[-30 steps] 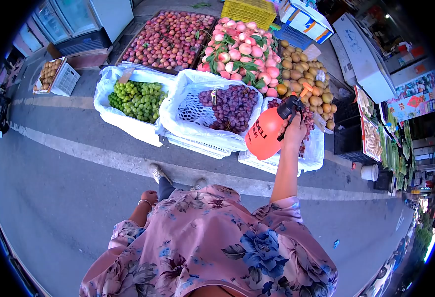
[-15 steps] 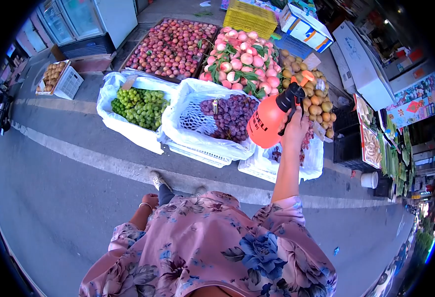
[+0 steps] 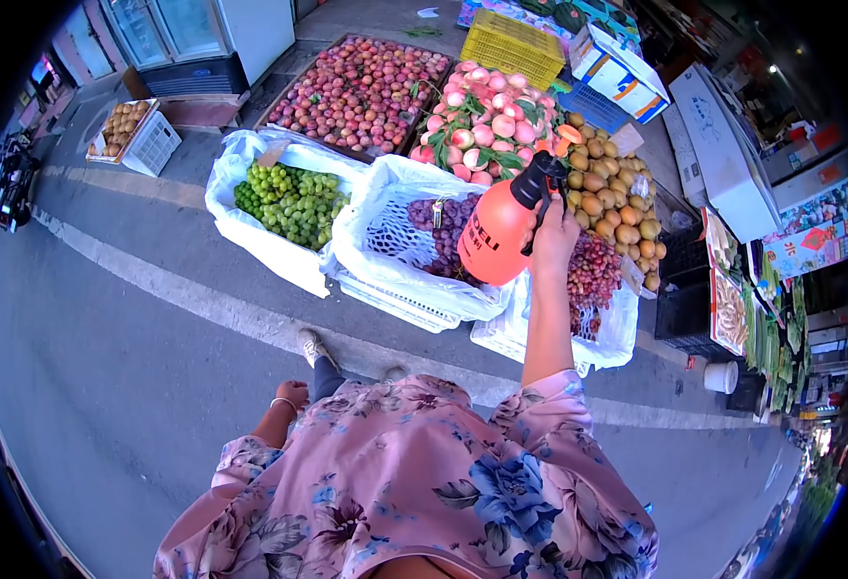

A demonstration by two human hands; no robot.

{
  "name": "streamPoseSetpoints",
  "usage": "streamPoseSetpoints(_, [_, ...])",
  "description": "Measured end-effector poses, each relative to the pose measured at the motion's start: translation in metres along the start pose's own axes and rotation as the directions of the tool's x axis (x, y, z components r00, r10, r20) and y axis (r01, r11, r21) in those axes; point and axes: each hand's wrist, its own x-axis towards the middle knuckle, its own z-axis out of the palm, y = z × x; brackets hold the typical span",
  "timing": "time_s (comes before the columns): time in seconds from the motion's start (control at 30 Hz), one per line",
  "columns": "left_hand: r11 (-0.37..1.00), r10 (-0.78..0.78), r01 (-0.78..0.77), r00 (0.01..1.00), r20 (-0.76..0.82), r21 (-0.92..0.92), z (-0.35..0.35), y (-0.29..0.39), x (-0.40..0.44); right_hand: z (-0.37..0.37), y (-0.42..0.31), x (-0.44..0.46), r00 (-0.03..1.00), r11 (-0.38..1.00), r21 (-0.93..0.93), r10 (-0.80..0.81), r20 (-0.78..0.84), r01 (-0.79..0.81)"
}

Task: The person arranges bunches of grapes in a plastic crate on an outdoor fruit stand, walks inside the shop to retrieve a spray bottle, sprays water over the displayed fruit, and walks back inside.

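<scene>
My right hand [image 3: 556, 236] grips the black handle of a red-orange spray bottle [image 3: 493, 236], held tilted over the fruit with its orange nozzle towards the peaches. Below and behind the bottle, purple grapes [image 3: 426, 214] lie in a white-lined crate [image 3: 366, 193]. Red grapes [image 3: 593, 273] fill part of another lined crate beneath my right wrist. Green grapes [image 3: 289, 205] lie in the lined crate at the left. My left hand [image 3: 292, 393], with a bracelet at the wrist, hangs low by my side. Its fingers are curled in, and I cannot make out anything in them.
Behind the grapes are plums [image 3: 361, 92], peaches [image 3: 491, 121] with leaves, and brown round fruit [image 3: 617, 193]. A yellow crate [image 3: 513, 48] and a white box [image 3: 620, 72] stand farther back. A small fruit crate [image 3: 149, 145] sits far left; a white bucket [image 3: 720, 376] stands right.
My right hand has moved the spray bottle a little left, showing more of the red grapes and covering more of the purple ones. The whole view has shifted slightly. My left hand stays low.
</scene>
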Motion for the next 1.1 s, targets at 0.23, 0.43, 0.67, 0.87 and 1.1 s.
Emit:
streamPoseSetpoints(0.23, [0.833,0.271,-0.297,0.955,0.124,0.467,-0.007,-0.011,0.022,-0.008,0.009,-0.002,0.996,0.998,-0.010,0.066,-0.066,-0.067])
streamPoseSetpoints(0.43, [0.704,0.561,-0.584,0.806,0.189,0.403,0.010,-0.033,0.070,-0.045,0.074,0.035,0.978,0.972,-0.213,-0.130,-0.161,0.094])
streamPoseSetpoints(0.67, [0.195,0.304,-0.513,0.842,0.446,0.836,0.035,0.032,0.106,-0.077,0.025,0.004,0.983,0.989,0.135,0.080,-0.163,-0.058])
streamPoseSetpoints(0.87, [-0.117,0.381,-0.647,0.672,0.635,0.754,0.053,0.079,0.101,-0.110,0.019,-0.024,0.960,0.978,0.130,0.190,-0.205,-0.166])
streamPoseSetpoints(1.1, [0.914,0.309,-0.130,0.836,0.452,-0.384,0.114,0.209,-0.014,-0.131,0.036,-0.051,0.947,0.948,0.032,0.317,-0.047,-0.315])
